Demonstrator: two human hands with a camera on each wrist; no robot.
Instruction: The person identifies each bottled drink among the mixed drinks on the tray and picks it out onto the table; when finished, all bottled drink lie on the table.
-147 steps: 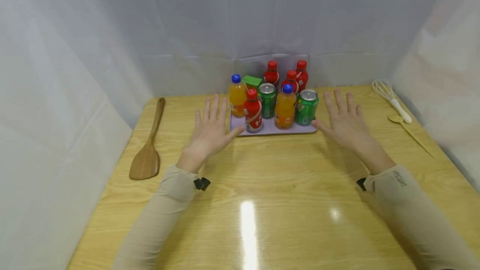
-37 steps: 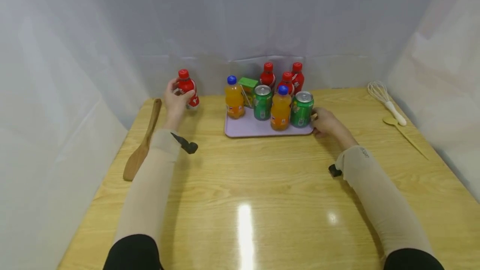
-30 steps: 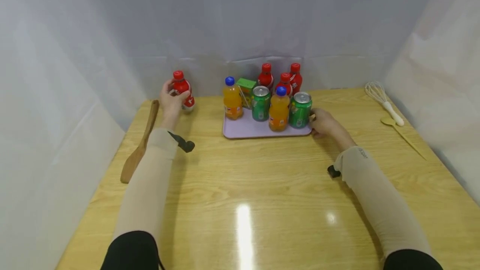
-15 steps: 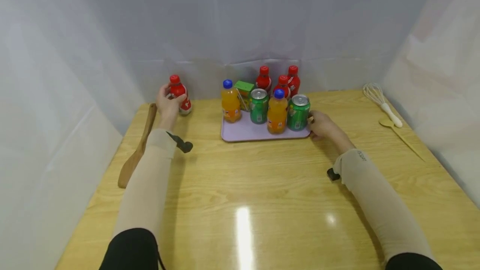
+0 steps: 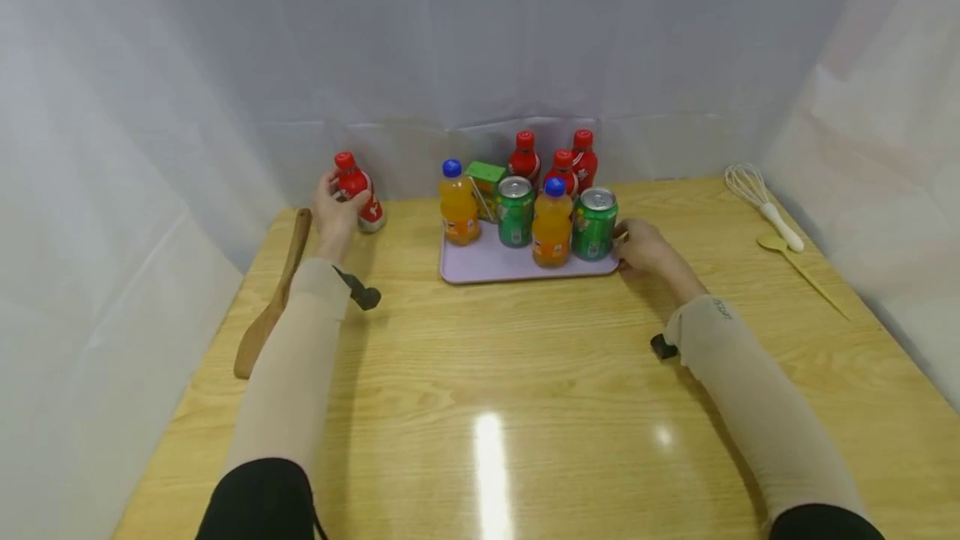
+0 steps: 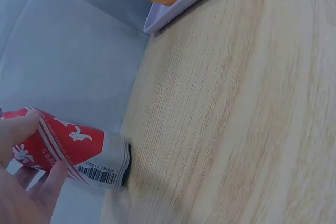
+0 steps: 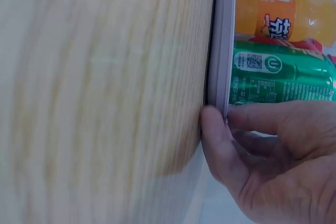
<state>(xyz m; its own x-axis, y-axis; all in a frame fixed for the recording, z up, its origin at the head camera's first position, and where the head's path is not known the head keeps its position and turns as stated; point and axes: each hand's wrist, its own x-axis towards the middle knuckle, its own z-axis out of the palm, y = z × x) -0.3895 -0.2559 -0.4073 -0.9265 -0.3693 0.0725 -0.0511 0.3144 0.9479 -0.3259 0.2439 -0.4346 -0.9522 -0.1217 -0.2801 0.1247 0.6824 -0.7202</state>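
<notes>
My left hand (image 5: 335, 213) grips a red plastic bottle (image 5: 358, 190) with a red cap, at the back left of the table. In the left wrist view the thumb and fingers wrap the upper part of the bottle (image 6: 79, 148), and its silver base is right at the tabletop. My right hand (image 5: 647, 250) pinches the right rim of the lilac tray (image 5: 480, 269). The right wrist view shows thumb and forefinger at the rim, close by a green can (image 7: 283, 74). The tray bears another green can (image 5: 515, 211), two orange drink bottles (image 5: 551, 232), three red bottles (image 5: 524, 161) and a green carton (image 5: 486, 175).
A wooden spatula (image 5: 277, 298) lies at the left, partly under my left sleeve in the head view. At the right lie a whisk (image 5: 765, 205) and a yellow spoon (image 5: 802, 273). A pale cloth (image 5: 420, 40) hangs behind the table.
The red bottle has gone from the tray's front left to the table's back left, lowered to the tabletop lately. My hands, earlier spread beside the tray, now hold the bottle and the tray rim.
</notes>
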